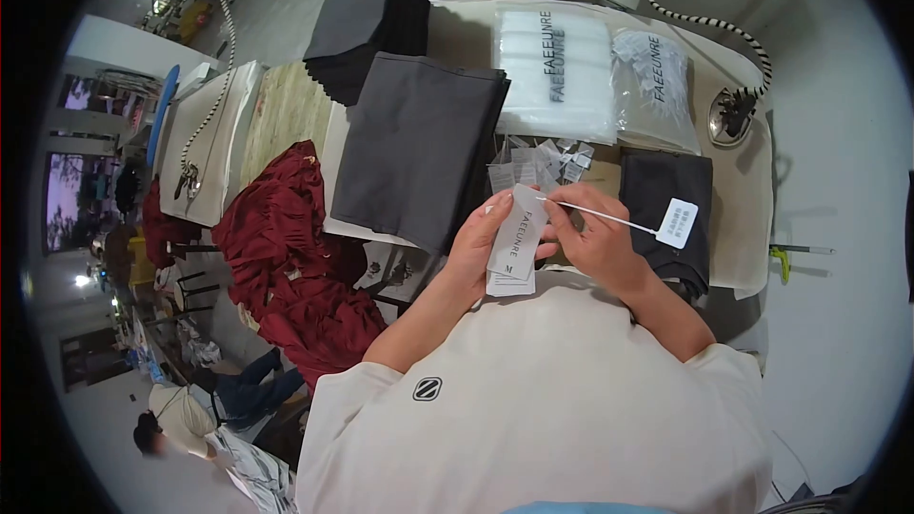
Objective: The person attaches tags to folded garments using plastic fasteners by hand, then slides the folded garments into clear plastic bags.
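My left hand [473,246] is closed on a small stack of hang tags [515,240], the top one printed FAEEUNRE and M. My right hand [602,240] pinches a white tag cord [609,217] close to the upper end of the tags. At the cord's far end a white printed label [677,223] lies over folded dark trousers [640,177]. Whether the cord passes through the tags' hole cannot be made out. Just beyond my hands, more loose tags [540,165] lie in a pile on the table.
Stacked dark garments [419,143] lie at the left, beside crumpled dark red garments [295,266]. Packs of printed plastic bags [555,76] lie at the back. A steam iron [733,119] with a striped cord stands on the right. Another person [190,419] is at lower left.
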{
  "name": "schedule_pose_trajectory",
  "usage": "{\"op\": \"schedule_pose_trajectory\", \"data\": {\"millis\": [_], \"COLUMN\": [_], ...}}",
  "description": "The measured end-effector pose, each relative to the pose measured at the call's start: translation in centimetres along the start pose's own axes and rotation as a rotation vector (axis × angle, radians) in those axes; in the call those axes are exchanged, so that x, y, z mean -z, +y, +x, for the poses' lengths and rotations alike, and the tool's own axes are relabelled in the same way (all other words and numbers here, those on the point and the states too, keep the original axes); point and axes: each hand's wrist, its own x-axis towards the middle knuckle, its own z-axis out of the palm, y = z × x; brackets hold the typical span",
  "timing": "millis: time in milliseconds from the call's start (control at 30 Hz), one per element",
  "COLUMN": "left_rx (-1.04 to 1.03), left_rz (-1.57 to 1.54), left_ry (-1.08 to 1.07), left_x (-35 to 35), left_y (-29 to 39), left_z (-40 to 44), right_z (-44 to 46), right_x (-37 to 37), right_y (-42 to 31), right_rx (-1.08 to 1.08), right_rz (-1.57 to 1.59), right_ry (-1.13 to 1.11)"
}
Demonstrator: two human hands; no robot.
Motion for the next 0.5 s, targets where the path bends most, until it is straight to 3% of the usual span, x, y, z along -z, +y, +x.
{"op": "schedule_pose_trajectory", "data": {"millis": [500], "left_rx": [-0.043], "left_rz": [0.166], "left_ry": [0.016], "left_x": [0.6], "left_y": [-0.8], "left_z": [-0.2], "right_z": [-0.4], "right_x": [-1.1], "right_y": [0.9], "right_rx": [0.180], "right_rz": [-0.207], "right_ry": [-0.018]}}
